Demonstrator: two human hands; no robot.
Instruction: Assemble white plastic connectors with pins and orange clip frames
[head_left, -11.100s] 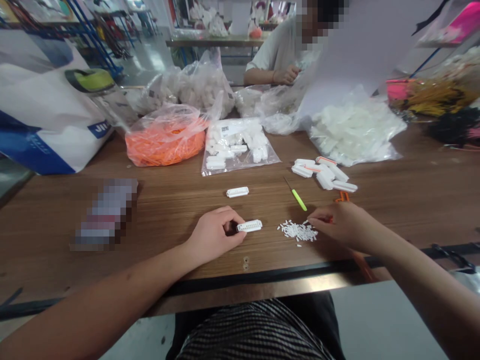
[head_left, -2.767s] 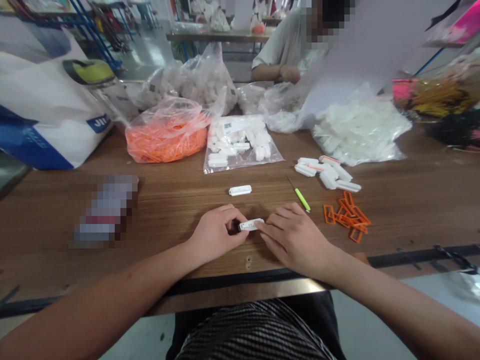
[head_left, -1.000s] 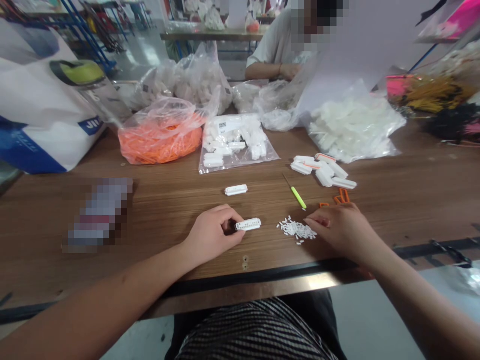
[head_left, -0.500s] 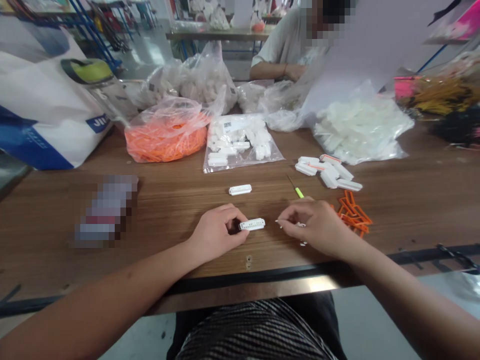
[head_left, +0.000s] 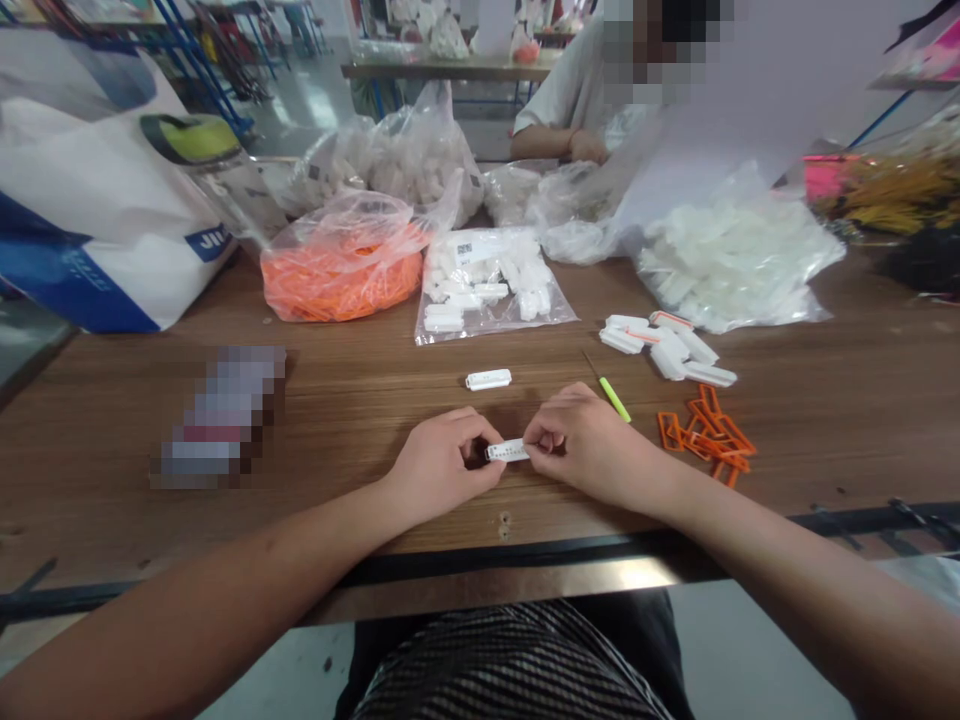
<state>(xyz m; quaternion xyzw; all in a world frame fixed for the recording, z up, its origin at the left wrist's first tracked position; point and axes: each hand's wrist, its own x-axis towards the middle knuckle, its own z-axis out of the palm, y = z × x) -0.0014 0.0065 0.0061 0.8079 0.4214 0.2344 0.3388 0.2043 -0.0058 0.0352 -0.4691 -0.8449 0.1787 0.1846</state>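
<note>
My left hand (head_left: 442, 465) pinches a small white plastic connector (head_left: 507, 451) against the wooden table (head_left: 337, 420) near its front edge. My right hand (head_left: 585, 440) is curled, with its fingertips pressed to the connector's right end; what they pinch is too small to make out. A second white connector (head_left: 488, 379) lies just beyond my hands. The pile of tiny white pins is hidden under my right hand.
A green-handled tool (head_left: 615, 398), orange frames (head_left: 709, 436) and several white connectors (head_left: 671, 347) lie to the right. Bags of orange parts (head_left: 341, 270) and white parts (head_left: 487, 285) sit behind. Another person (head_left: 577, 95) works across the table. A white and blue bag (head_left: 97, 200) stands left.
My right hand left the pile of white pins and moved left to the connector's right end. My left hand has kept hold of the connector.
</note>
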